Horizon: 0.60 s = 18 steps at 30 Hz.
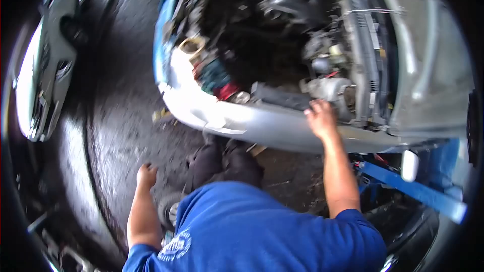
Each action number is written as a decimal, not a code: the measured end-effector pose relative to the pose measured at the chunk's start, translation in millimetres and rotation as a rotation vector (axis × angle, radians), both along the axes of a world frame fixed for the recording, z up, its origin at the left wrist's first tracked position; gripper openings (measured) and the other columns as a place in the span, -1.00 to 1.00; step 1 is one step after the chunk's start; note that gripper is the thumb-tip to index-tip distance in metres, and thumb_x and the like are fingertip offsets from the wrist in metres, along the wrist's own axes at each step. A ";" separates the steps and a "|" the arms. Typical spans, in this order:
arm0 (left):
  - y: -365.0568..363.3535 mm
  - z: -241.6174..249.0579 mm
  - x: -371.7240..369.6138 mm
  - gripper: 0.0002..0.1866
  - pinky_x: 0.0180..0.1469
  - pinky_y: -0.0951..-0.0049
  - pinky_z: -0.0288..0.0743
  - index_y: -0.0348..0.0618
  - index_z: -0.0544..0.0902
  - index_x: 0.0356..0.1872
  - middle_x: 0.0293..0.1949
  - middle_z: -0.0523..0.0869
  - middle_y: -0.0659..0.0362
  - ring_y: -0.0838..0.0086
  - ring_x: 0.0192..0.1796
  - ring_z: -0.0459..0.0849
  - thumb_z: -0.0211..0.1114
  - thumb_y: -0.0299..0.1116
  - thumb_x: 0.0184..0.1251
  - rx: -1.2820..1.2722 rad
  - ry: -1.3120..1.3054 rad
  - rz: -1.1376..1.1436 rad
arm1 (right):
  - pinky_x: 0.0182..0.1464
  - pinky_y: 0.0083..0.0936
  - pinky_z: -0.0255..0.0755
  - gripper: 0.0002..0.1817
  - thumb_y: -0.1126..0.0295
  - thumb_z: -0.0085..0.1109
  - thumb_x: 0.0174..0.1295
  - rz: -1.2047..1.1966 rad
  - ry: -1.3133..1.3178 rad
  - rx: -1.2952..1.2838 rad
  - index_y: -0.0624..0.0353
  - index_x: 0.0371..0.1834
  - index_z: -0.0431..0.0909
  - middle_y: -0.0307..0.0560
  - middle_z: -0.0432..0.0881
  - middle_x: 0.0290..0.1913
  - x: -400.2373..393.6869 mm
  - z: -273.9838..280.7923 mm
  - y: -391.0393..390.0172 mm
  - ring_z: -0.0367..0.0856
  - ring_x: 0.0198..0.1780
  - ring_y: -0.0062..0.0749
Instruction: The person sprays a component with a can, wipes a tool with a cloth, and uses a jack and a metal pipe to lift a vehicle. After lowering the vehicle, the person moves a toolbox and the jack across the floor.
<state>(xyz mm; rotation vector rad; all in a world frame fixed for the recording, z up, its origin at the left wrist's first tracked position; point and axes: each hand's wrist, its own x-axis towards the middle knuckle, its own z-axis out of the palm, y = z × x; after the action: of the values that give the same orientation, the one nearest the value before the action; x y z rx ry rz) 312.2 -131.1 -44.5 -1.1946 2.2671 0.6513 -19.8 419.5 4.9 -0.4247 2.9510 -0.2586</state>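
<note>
My right hand (321, 116) rests at the inner edge of the silver fender (272, 126), its fingers apart, beside a dark box-like part (282, 95) in the open engine bay. A rounded metal part (327, 90) lies just beyond the fingertips. My left hand (146, 175) hangs low over the dark floor, away from the car, with its fingers curled; whether anything is inside them is too small to make out. Red and green cloths (217, 78) lie at the front corner of the bay, near a tan ring-shaped item (192, 46).
A detached bumper (55, 75) stands at the left. The raised hood (428, 45) is at the right. A blue lift arm (413, 189) sticks out below the fender. A wheel (173, 212) is beside my legs on the wet-looking floor (123, 106).
</note>
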 end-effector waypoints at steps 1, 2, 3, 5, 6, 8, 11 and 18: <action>-2.8 -8.9 20.6 -0.38 0.16 0.24 0.49 -0.33 0.57 0.13 0.03 0.67 -0.18 0.05 0.13 0.64 0.32 -0.03 0.18 -0.032 -0.056 0.000 | 0.34 -0.10 0.23 -0.52 0.06 0.16 0.27 0.011 0.023 0.008 0.14 0.13 0.57 0.18 0.43 0.27 2.0 3.7 -0.9 0.37 0.28 0.07; -2.6 -12.4 42.8 -0.38 0.17 0.25 0.48 -0.34 0.57 0.12 0.03 0.67 -0.18 0.06 0.12 0.64 0.32 -0.03 0.18 -0.014 -0.074 0.055 | 0.34 -0.11 0.23 -0.52 0.08 0.18 0.26 0.013 0.011 0.004 0.16 0.14 0.56 0.18 0.43 0.26 7.0 6.2 0.1 0.37 0.29 0.08; -2.1 -19.3 55.3 -0.38 0.17 0.25 0.48 -0.34 0.58 0.11 0.02 0.68 -0.17 0.06 0.12 0.65 0.32 -0.02 0.17 0.006 -0.067 0.103 | 0.34 -0.12 0.24 -0.52 0.11 0.19 0.26 0.007 0.020 0.004 0.18 0.15 0.55 0.18 0.43 0.26 6.0 6.8 -0.3 0.36 0.29 0.08; 1.8 -26.0 70.0 -0.38 0.17 0.27 0.48 -0.35 0.59 0.10 0.01 0.69 -0.16 0.09 0.11 0.65 0.33 -0.02 0.17 0.030 -0.028 0.169 | 0.34 -0.13 0.23 -0.51 0.13 0.19 0.26 0.013 0.004 -0.008 0.21 0.15 0.54 0.19 0.43 0.26 5.8 9.3 -0.9 0.35 0.30 0.09; 5.1 -20.5 65.4 -0.38 0.17 0.27 0.48 -0.35 0.59 0.10 0.01 0.69 -0.16 0.09 0.11 0.65 0.33 -0.02 0.17 0.021 -0.038 0.175 | 0.34 -0.13 0.23 -0.52 0.14 0.19 0.27 0.005 0.004 -0.004 0.22 0.15 0.54 0.20 0.43 0.26 6.9 15.3 -4.9 0.34 0.30 0.10; 11.1 -5.5 47.9 -0.40 0.16 0.28 0.49 -0.35 0.59 0.09 0.00 0.70 -0.15 0.10 0.11 0.66 0.32 -0.04 0.17 0.157 -0.005 0.299 | 0.34 -0.14 0.23 -0.54 0.16 0.18 0.27 0.007 0.006 -0.016 0.22 0.15 0.54 0.19 0.42 0.26 6.4 16.3 -5.3 0.34 0.30 0.10; -5.9 -12.0 30.3 -0.41 0.15 0.26 0.50 -0.35 0.59 0.09 0.00 0.69 -0.16 0.08 0.10 0.66 0.31 -0.05 0.18 0.083 0.036 0.128 | 0.33 -0.14 0.24 -0.54 0.17 0.18 0.27 -0.014 -0.005 -0.026 0.22 0.15 0.54 0.18 0.42 0.27 9.6 16.2 -12.6 0.34 0.30 0.10; -63.7 -67.8 -36.1 -0.41 0.16 0.27 0.50 -0.31 0.57 0.13 0.04 0.67 -0.16 0.08 0.11 0.65 0.35 -0.08 0.17 0.077 0.035 -0.232 | 0.34 -0.15 0.24 -0.58 0.14 0.12 0.32 -0.077 0.051 -0.046 0.20 0.10 0.57 0.17 0.45 0.22 21.5 26.8 -15.6 0.36 0.29 0.07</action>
<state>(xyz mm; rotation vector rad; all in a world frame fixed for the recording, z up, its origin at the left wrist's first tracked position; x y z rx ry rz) 276.1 -194.7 -112.3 -0.8728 2.3412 0.6672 1.7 403.9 31.7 -0.3292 3.0205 -0.3294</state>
